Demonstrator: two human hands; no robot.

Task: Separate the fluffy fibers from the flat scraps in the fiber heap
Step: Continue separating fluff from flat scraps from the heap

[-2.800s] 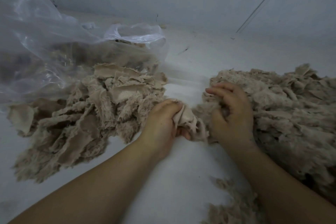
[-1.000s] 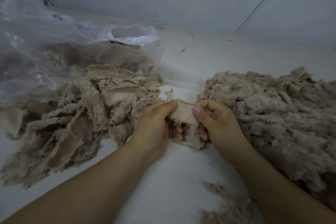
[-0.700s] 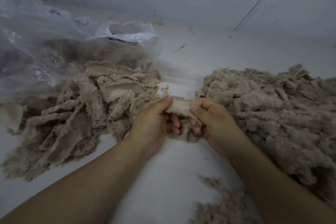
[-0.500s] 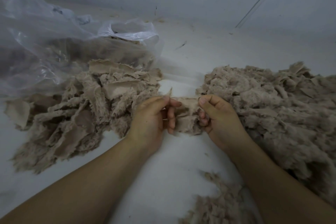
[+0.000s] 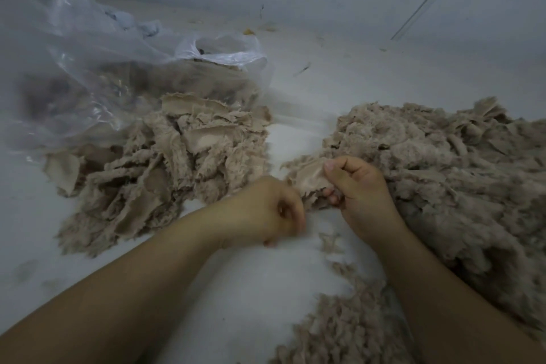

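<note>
Here the right hand (image 5: 362, 195) pinches a flat scrap (image 5: 310, 177) between thumb and curled fingers, holding it at the near left edge of the big fiber heap (image 5: 443, 171) on the right. The left hand (image 5: 266, 211) sits just beside it, fingers curled tight; it is blurred, and whether it grips any fibers cannot be told. To the left lies a pile of scraps (image 5: 165, 168), well apart from the heap, with bare white floor (image 5: 251, 289) between them. Behind that pile a clear bag (image 5: 97, 68) slumps open, more beige material showing through it. A smaller tuft of fluff (image 5: 348, 325) lies near the right forearm.
</note>
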